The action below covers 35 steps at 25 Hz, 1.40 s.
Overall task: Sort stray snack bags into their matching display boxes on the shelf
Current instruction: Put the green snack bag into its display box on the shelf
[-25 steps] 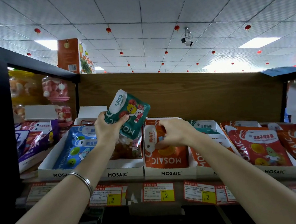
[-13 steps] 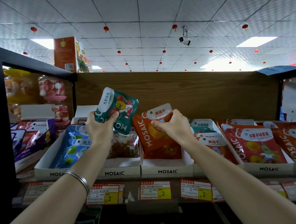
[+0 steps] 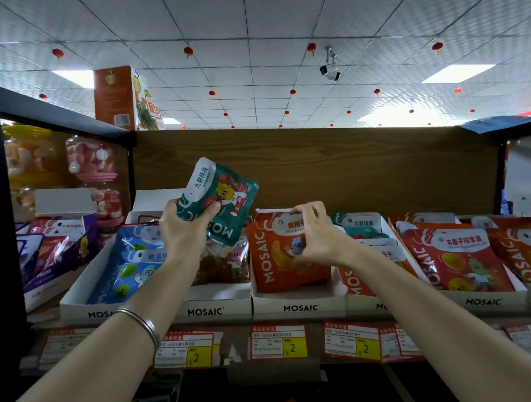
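Left hand (image 3: pixel 185 231): clasps the green snack bag (image 3: pixel 217 199), raised above the boxes at 10 o'clock.
Right hand (image 3: pixel 314 235): fingers closed on the orange bag (image 3: pixel 279 257), standing in its white display box (image 3: pixel 300 304), centre.

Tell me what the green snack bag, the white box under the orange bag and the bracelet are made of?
The teal-green snack bag in the left hand looks like glossy plastic film: it shines and creases. The white display box labelled MOSAIC seems to be matte cardboard, with thin folded walls. The thin silver bangle on the left wrist is probably polished metal, since it glints.
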Each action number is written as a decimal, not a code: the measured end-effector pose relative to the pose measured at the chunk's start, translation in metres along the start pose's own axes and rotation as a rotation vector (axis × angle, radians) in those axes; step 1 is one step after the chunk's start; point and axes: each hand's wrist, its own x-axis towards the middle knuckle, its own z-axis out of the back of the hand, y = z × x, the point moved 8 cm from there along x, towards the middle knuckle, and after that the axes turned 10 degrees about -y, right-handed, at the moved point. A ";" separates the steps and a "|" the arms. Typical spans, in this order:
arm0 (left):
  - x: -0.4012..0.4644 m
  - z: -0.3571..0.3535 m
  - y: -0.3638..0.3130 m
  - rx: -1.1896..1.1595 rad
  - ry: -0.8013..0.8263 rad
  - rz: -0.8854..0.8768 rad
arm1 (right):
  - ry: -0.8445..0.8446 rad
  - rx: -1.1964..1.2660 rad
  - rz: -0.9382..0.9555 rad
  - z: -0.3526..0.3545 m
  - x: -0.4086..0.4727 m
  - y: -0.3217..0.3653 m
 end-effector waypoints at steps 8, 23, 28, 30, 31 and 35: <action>-0.002 -0.001 0.000 0.006 0.009 -0.008 | -0.016 -0.406 -0.091 -0.015 0.004 -0.016; -0.007 -0.010 -0.001 0.059 0.088 -0.030 | -0.304 -0.074 -0.160 0.050 -0.028 -0.053; -0.008 -0.010 -0.001 0.055 0.098 -0.009 | -0.033 -0.327 -0.206 0.028 -0.040 -0.077; -0.008 -0.010 -0.001 0.059 0.102 -0.007 | -0.052 -0.306 -0.173 0.029 -0.040 -0.076; -0.009 -0.010 -0.001 0.059 0.104 -0.006 | -0.069 -0.264 -0.152 0.030 -0.040 -0.074; -0.008 -0.010 -0.001 0.059 0.101 -0.009 | -0.143 -0.157 -0.078 0.034 -0.042 -0.065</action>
